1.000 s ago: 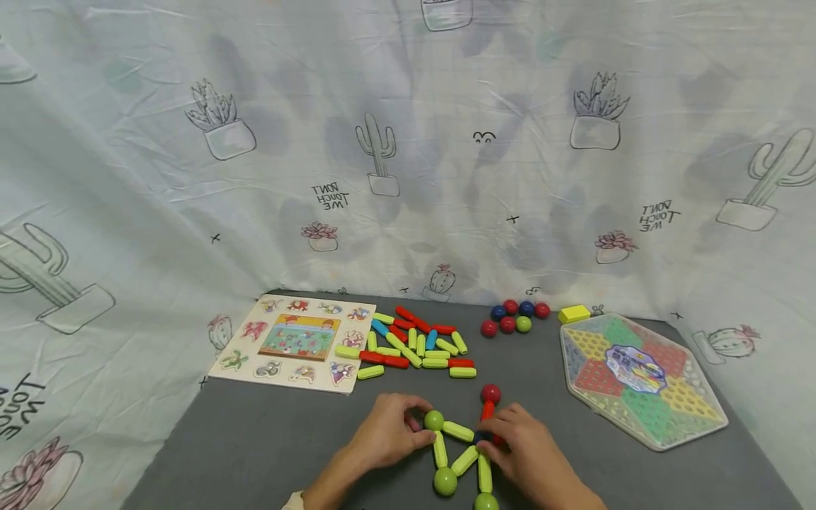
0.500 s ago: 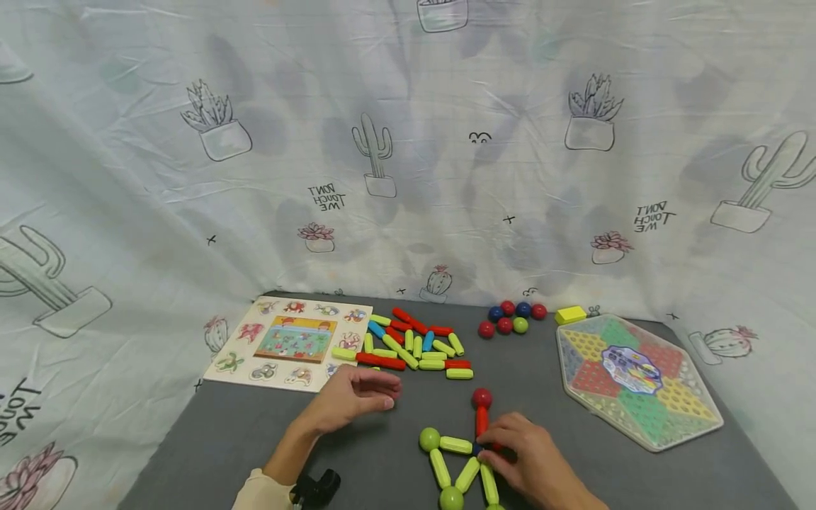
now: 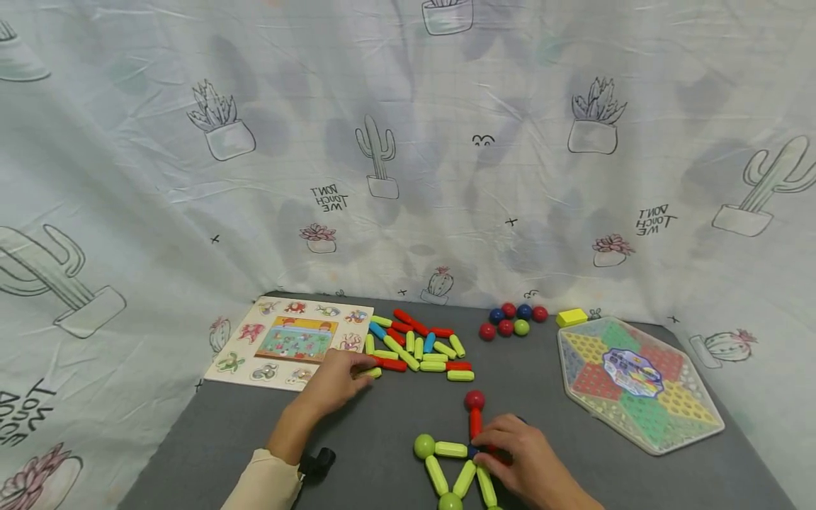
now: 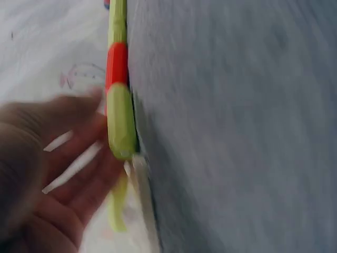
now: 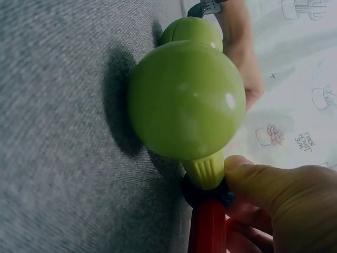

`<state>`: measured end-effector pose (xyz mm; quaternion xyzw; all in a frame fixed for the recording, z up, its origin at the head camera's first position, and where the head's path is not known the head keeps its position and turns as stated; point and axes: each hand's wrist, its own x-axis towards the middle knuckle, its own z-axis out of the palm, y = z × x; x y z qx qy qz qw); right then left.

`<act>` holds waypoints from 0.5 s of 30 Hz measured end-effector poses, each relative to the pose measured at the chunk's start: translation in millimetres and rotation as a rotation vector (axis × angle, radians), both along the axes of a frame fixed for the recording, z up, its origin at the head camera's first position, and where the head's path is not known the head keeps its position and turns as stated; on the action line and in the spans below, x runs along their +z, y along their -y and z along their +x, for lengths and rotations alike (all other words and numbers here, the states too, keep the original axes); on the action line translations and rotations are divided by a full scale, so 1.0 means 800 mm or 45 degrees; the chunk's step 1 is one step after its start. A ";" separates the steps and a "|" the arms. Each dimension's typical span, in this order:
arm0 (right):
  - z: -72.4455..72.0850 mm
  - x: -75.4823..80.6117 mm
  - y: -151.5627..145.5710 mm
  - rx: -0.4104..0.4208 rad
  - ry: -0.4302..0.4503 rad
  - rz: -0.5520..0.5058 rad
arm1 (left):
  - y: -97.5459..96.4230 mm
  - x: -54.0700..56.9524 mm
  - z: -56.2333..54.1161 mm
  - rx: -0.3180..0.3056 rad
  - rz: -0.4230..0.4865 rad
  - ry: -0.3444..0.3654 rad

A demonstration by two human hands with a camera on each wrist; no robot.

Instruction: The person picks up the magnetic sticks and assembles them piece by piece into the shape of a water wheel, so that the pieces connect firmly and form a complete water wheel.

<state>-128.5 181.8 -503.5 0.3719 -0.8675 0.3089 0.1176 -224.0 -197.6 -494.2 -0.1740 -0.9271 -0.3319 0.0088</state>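
Note:
My left hand [image 3: 331,382] reaches to the loose magnetic sticks beside the puzzle board. Its fingers are spread around a lime stick [image 4: 121,124], which has a red stick [image 4: 117,63] behind it. A joined figure lies in front of me: lime sticks [image 3: 451,450], green balls [image 3: 423,446], a red stick [image 3: 475,423] and a red ball [image 3: 474,400] meet at a dark blue ball [image 3: 472,451]. Thumb and fingers of my right hand [image 3: 523,453] pinch that blue ball, partly covering it. Close to the right wrist camera, a green ball [image 5: 187,100] hides part of the figure.
The animal puzzle board [image 3: 287,347] lies at the left. Several red, blue and green balls [image 3: 506,327] sit at the back, near a yellow block [image 3: 571,316]. A hexagonal checkers board [image 3: 637,382] is on the right. Patterned cloth [image 3: 408,177] hangs behind the grey table.
My left hand has left the green ball of the figure and moved left and away from me to the loose sticks. The right hand keeps its pinch; the figure has shifted slightly toward me.

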 end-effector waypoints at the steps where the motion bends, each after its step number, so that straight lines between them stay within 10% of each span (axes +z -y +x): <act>1: 0.000 0.000 0.001 0.003 0.006 -0.001 | -0.003 0.000 0.000 -0.008 -0.064 -0.032; 6: 0.000 0.002 0.003 -0.006 0.049 0.016 | -0.020 0.003 0.003 -0.038 -0.199 -0.112; 15: -0.005 0.008 0.004 -0.091 0.090 0.087 | -0.076 0.012 0.045 0.050 0.532 0.320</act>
